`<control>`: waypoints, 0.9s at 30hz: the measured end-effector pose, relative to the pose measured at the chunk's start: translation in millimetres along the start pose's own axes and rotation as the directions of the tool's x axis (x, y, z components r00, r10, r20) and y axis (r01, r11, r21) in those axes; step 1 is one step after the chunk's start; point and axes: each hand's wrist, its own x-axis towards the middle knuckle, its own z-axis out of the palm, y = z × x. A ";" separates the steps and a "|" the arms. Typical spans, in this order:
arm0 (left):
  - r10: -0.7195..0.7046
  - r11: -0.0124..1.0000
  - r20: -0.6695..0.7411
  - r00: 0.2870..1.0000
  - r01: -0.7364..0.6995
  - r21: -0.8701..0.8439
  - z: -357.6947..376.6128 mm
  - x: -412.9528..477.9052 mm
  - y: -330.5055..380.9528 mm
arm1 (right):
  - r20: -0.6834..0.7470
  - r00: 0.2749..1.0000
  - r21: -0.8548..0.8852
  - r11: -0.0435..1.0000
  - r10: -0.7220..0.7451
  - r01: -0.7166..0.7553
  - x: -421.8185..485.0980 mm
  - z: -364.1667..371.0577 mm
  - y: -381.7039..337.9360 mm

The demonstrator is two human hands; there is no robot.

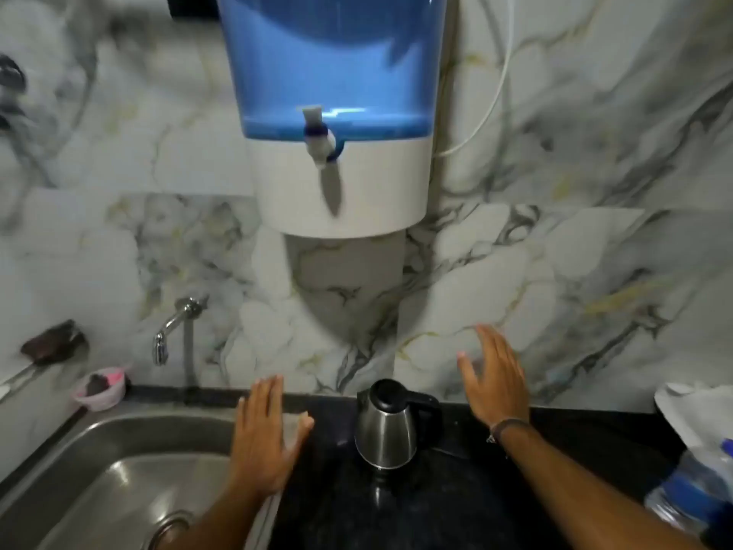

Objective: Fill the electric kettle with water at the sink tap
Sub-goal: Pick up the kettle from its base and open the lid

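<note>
- Dark polished counter runs along a grey-white marble-pattern wall; steel sink set into its left part.
- Chrome tap sticks out of the wall above the sink's far edge, no water visible running.
- Electric kettle, steel body, black lid shut and black handle to the right, stands upright on the counter at the far edge, just right of the sink.
- Blue and white water purifier hangs on the wall above the kettle, small spout at front; blue tank partly filled.
- Small pink bowl at the sink's far left corner, something dark in it.
- Plastic bottle at the right edge, contents unclear.
- Left hand flat, fingers spread, holding nothing, over the sink's right rim, left of the kettle.
- Right hand raised, fingers spread, empty, right of the kettle, not touching it.
</note>
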 end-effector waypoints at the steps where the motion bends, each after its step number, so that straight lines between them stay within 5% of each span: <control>1: -0.019 0.999 0.041 0.999 0.021 -0.029 25.6 -3.6 -1.7 | 0.046 0.999 0.042 0.999 0.023 -0.025 0.6 17.6 10.5; 6: -0.067 0.978 0.269 0.961 0.116 -0.173 133.6 -10.2 13.0 | 0.339 0.909 -0.060 0.970 0.242 -0.236 2.7 90.3 43.8; 12: -0.263 0.850 0.334 0.905 0.381 -0.364 195.1 8.3 51.6 | 0.549 0.768 -0.159 0.943 0.330 -0.291 18.7 147.2 47.8; 27: -0.402 0.714 0.237 0.884 0.465 -0.523 237.2 29.6 76.4 | 0.580 0.725 -0.241 0.929 0.371 -0.282 30.1 189.4 37.2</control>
